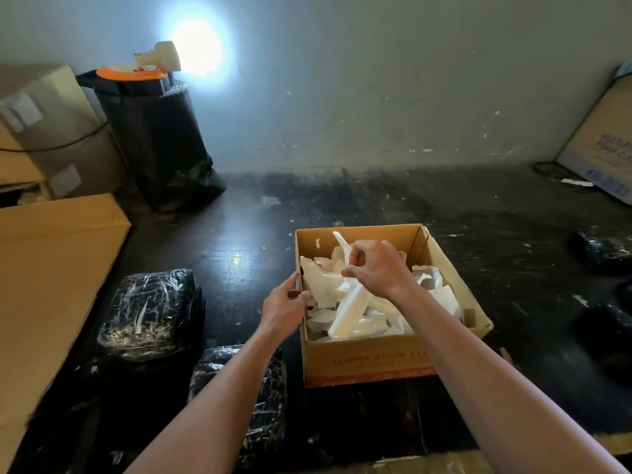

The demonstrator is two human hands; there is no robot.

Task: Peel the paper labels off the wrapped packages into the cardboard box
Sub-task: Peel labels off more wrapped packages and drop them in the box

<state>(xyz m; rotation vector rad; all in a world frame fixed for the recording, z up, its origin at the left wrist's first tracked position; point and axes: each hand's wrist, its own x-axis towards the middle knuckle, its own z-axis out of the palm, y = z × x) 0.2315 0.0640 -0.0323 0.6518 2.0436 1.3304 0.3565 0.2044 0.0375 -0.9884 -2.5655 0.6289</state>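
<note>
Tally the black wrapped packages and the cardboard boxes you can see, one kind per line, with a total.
Black wrapped packages: 4, two left of the open box, two at the right edge
Cardboard boxes: 4, scrap-filled, stacked, flat, leaning
Total: 8

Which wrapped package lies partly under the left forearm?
The near wrapped package by the cardboard box's front-left corner; the left forearm crosses it. The far-left package lies clear.

Open dark floor (342, 200) stretches behind the cardboard box (369, 360); wrapped packages (150, 313) crowd its left side; flat cardboard (51, 285) blocks farther left.
</note>
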